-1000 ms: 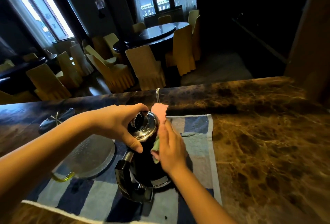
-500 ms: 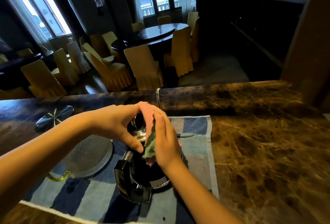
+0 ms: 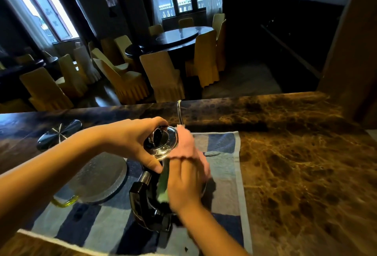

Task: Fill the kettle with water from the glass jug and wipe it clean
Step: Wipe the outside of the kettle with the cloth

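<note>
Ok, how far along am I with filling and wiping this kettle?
Filling looks finished: the glass jug is set down on the towel and the kettle has its lid on. Wiping is in hand: your left hand grips the lid while your right hand presses the cloth against the kettle's side. Left, probably: the remaining sides.

The kettle [image 3: 140,202] stands on a towel [image 3: 222,174] that lies on the surface [image 3: 295,164]. The glass jug [image 3: 98,178] is on the same towel, just left of the kettle. Behind the jug, off the towel, a disc [image 3: 59,133] lies on the surface. The left hand [image 3: 130,141] grips the lid [image 3: 163,143] on top of the kettle. The right hand [image 3: 183,186] presses a cloth [image 3: 183,143] on its right side. Beyond the surface stand a table [image 3: 175,37] and chairs [image 3: 163,74].
</note>
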A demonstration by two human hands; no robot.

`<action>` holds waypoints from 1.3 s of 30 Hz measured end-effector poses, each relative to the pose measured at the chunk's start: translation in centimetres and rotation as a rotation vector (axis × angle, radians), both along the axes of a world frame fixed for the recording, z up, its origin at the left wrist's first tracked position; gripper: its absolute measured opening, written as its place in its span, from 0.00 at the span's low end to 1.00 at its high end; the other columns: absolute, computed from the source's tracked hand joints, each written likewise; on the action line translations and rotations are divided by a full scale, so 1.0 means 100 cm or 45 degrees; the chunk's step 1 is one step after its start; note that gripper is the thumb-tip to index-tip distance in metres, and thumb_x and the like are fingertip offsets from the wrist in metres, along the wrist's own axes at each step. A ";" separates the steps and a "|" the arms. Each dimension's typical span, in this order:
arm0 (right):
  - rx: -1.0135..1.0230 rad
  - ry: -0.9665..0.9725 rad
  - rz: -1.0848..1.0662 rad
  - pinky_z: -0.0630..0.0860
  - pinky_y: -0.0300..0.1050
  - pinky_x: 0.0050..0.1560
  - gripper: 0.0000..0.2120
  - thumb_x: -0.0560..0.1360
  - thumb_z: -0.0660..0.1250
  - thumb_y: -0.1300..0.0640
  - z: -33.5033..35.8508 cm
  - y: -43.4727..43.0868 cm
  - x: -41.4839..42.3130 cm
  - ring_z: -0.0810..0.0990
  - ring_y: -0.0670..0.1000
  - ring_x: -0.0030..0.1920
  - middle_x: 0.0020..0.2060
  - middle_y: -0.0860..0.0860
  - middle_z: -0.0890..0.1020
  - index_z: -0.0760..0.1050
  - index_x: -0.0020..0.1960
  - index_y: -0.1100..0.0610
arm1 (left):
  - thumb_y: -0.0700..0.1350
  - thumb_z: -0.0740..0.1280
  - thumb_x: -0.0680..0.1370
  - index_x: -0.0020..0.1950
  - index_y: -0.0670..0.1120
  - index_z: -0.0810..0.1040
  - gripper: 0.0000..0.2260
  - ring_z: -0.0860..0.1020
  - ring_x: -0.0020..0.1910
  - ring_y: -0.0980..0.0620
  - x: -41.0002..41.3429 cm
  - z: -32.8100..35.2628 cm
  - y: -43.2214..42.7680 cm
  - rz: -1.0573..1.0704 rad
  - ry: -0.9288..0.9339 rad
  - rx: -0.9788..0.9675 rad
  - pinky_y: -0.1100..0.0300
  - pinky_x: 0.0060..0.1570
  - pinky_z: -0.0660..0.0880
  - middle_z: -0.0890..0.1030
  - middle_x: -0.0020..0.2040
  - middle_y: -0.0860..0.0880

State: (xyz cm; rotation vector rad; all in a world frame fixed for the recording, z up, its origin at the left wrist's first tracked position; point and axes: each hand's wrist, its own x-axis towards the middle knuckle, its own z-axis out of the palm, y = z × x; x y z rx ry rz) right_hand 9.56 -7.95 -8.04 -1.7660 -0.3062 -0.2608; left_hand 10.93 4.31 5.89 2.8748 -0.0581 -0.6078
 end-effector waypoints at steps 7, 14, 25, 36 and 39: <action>-0.025 0.445 -0.017 0.61 0.55 0.70 0.29 0.75 0.44 0.33 -0.038 -0.017 -0.013 0.70 0.48 0.67 0.65 0.44 0.72 0.67 0.68 0.45 | 0.64 0.76 0.55 0.72 0.57 0.55 0.51 0.70 0.65 0.54 0.000 0.000 0.000 0.016 0.000 0.026 0.56 0.65 0.70 0.69 0.69 0.55; -0.165 0.062 0.053 0.56 0.46 0.72 0.31 0.74 0.42 0.34 -0.008 0.001 -0.009 0.62 0.45 0.70 0.71 0.44 0.66 0.51 0.75 0.41 | 0.55 0.80 0.58 0.70 0.57 0.59 0.46 0.72 0.63 0.55 -0.001 -0.001 -0.001 0.041 -0.003 -0.085 0.55 0.64 0.72 0.71 0.65 0.57; -0.260 0.238 -0.046 0.57 0.51 0.72 0.30 0.75 0.51 0.43 -0.030 -0.008 -0.033 0.61 0.50 0.72 0.74 0.51 0.63 0.58 0.75 0.52 | 0.57 0.80 0.57 0.73 0.57 0.55 0.51 0.69 0.67 0.50 0.003 -0.001 -0.001 0.106 0.054 -0.055 0.48 0.68 0.69 0.68 0.70 0.53; 0.035 0.240 0.023 0.68 0.48 0.59 0.16 0.80 0.44 0.43 -0.034 -0.018 0.007 0.70 0.33 0.55 0.44 0.35 0.77 0.68 0.58 0.31 | 0.55 0.80 0.58 0.72 0.55 0.56 0.49 0.72 0.65 0.50 0.001 -0.003 0.000 0.119 0.038 -0.100 0.48 0.66 0.70 0.71 0.68 0.52; 0.262 0.047 -0.078 0.73 0.50 0.61 0.23 0.77 0.49 0.39 -0.041 -0.011 -0.018 0.73 0.43 0.59 0.56 0.42 0.78 0.72 0.66 0.43 | 0.57 0.79 0.58 0.73 0.55 0.56 0.50 0.70 0.67 0.50 0.000 -0.004 0.000 0.094 0.013 -0.066 0.50 0.67 0.69 0.69 0.69 0.53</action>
